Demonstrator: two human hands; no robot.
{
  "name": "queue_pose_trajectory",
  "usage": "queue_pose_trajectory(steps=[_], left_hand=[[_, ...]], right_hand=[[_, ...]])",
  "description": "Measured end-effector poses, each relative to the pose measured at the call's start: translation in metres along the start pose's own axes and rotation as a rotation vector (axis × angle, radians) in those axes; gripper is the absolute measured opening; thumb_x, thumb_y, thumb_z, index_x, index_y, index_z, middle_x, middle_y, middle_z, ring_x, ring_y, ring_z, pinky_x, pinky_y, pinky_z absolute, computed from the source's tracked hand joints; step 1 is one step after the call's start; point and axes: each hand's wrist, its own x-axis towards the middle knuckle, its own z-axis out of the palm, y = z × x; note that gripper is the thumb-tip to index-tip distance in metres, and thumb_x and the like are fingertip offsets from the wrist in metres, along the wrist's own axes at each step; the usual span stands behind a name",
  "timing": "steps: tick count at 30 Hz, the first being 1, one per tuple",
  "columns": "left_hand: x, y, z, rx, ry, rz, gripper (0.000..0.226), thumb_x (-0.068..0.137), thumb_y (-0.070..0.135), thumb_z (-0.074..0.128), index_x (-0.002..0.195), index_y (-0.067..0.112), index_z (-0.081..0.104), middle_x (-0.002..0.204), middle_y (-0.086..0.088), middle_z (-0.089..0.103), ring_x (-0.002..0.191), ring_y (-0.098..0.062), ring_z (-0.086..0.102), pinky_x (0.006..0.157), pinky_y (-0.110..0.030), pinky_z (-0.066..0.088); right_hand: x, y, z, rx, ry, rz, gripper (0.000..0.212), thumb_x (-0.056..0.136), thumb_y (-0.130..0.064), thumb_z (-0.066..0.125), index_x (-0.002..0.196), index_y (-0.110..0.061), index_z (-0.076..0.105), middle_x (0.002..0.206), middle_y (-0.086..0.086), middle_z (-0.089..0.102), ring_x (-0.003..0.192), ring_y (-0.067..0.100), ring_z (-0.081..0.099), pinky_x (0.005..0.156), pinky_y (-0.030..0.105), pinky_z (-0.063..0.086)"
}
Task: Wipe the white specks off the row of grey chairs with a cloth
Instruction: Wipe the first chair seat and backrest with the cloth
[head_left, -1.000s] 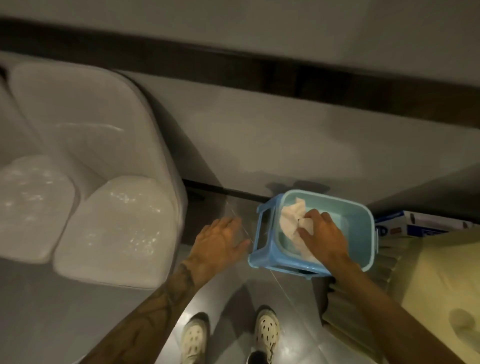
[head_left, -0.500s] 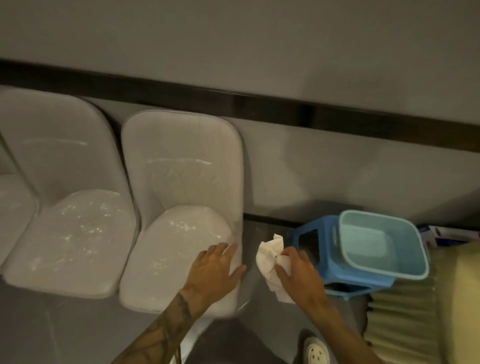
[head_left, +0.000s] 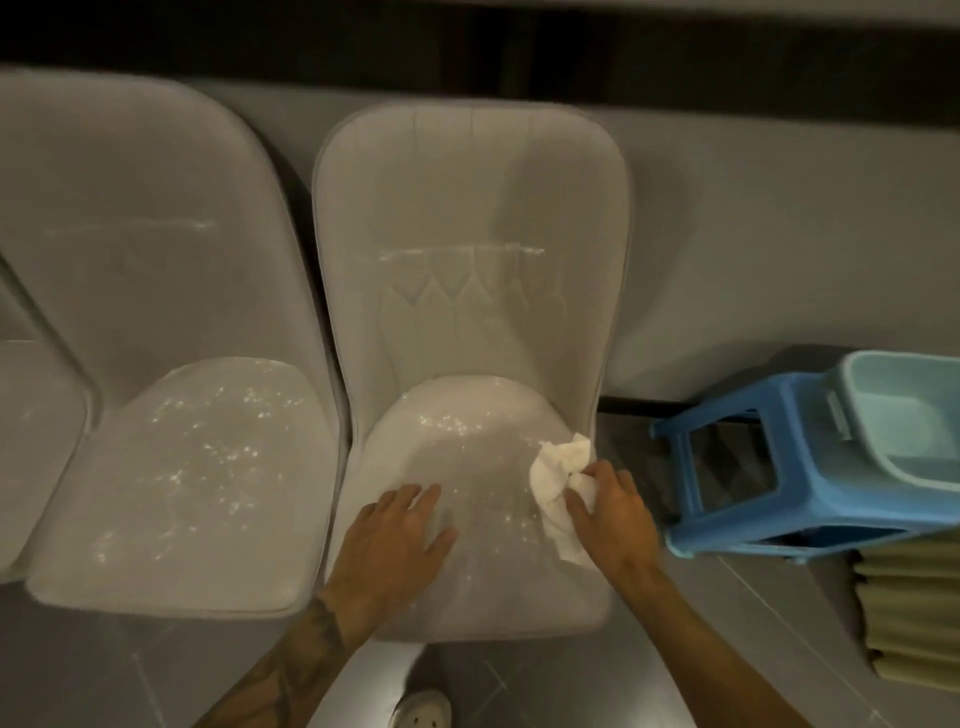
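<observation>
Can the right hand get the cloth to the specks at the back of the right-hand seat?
Probably yes. The right hand holds the cloth at the seat edge, nothing lies between it and the specks, and the left hand rests nearer the front.

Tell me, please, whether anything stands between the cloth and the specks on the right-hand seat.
Nothing visible does: the cloth in the right hand is at the right of the seat, specks just beyond it. The left hand rests on the seat, covering a patch.

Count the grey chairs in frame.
3. Right chair, with the cloth on its seat; middle chair beside it; left chair, cut off by the frame edge. More may sit beyond that edge.
</observation>
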Motion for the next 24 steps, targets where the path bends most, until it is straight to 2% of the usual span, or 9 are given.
queue_pose_trajectory(steps=[3,6,9,11,13,17,20,24], left_hand=[[0.025,-0.031,0.036,0.045,0.022,0.002,0.068,0.105,0.065,0.033,0.164,0.032,0.026,0.167,0.008,0.032,0.151,-0.015,0.035,0.124,-0.034,0.027],[0.045,-0.06,0.069,0.055,0.031,0.033,0.071,0.104,0.068,0.026,0.165,0.032,0.022,0.169,0.008,0.028,0.154,-0.017,0.03,0.126,-0.036,0.023],[0.062,-0.083,0.091,0.052,0.054,0.057,0.083,0.093,0.073,0.009,0.166,0.035,0.013,0.173,0.008,0.016,0.159,-0.018,0.019,0.129,-0.038,0.018],[0.075,-0.098,0.101,0.06,0.107,0.066,0.082,0.093,0.071,0.011,0.166,0.033,0.015,0.174,0.006,0.014,0.159,-0.019,0.016,0.129,-0.04,0.016],[0.089,-0.111,0.105,0.073,0.163,0.068,0.081,0.096,0.07,0.015,0.165,0.03,0.025,0.171,0.002,0.023,0.156,-0.023,0.024,0.127,-0.042,0.021],[0.101,-0.13,0.107,0.11,0.24,0.095,0.077,0.099,0.064,0.019,0.153,0.019,0.05,0.156,-0.006,0.048,0.139,-0.03,0.048,0.115,-0.046,0.039],[0.111,-0.144,0.113,0.113,0.365,0.173,0.063,0.102,0.052,0.032,0.136,0.012,0.065,0.137,-0.01,0.061,0.12,-0.033,0.061,0.1,-0.048,0.051],[0.125,-0.156,0.122,0.109,0.503,0.267,0.052,0.103,0.042,0.038,0.131,0.009,0.068,0.129,-0.011,0.063,0.11,-0.032,0.062,0.09,-0.046,0.052]], right_hand=[[0.025,0.018,0.048,-0.017,0.012,0.015,0.034,0.095,-0.04,0.059,0.122,-0.021,0.051,0.117,0.005,0.049,0.1,0.028,0.061,0.073,0.03,0.044],[0.037,0.035,0.09,-0.11,0.074,0.006,0.047,0.094,-0.043,0.061,0.133,-0.021,0.047,0.13,0.007,0.042,0.114,0.029,0.051,0.086,0.039,0.049],[0.042,0.049,0.122,-0.259,0.229,-0.14,0.046,0.091,-0.049,0.062,0.13,-0.027,0.05,0.135,0.004,0.044,0.118,0.026,0.046,0.092,0.042,0.046],[0.045,0.057,0.14,-0.329,0.258,-0.256,0.042,0.092,-0.053,0.057,0.126,-0.03,0.053,0.132,0.002,0.046,0.115,0.024,0.047,0.093,0.042,0.046],[0.053,0.067,0.149,-0.334,0.252,-0.305,0.041,0.093,-0.054,0.055,0.125,-0.029,0.055,0.127,0.001,0.048,0.111,0.022,0.048,0.092,0.039,0.047],[0.075,0.073,0.152,-0.27,0.231,-0.341,0.035,0.095,-0.051,0.055,0.12,-0.027,0.05,0.123,-0.004,0.045,0.108,0.016,0.044,0.091,0.029,0.043],[0.097,0.063,0.155,-0.2,0.278,-0.356,0.026,0.099,-0.04,0.054,0.114,-0.019,0.05,0.117,0.0,0.047,0.102,0.017,0.044,0.09,0.032,0.045],[0.117,0.044,0.166,-0.109,0.418,-0.237,0.019,0.098,-0.025,0.057,0.108,-0.009,0.054,0.111,0.009,0.052,0.098,0.021,0.046,0.089,0.037,0.045]])
